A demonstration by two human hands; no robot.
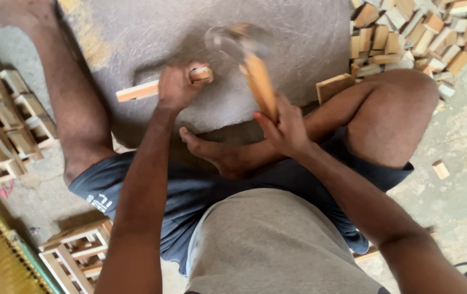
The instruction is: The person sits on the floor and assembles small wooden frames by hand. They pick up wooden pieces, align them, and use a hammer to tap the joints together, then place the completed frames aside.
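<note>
Left hand (174,87) clenched around wooden strip (136,91), long axis near level, far end pointing left, over grey stone slab (309,49). Right hand (285,129) gripped hammer (255,76), blurred head pointing up-left.

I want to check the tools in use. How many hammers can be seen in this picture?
1. The hammer is in the right hand, raised and blurred above the stone slab, beside the wooden strip held by the left hand. Others may lie outside the view.

hammer head (233,41) motion-blurred, wooden frames (5,125) cut off
</note>
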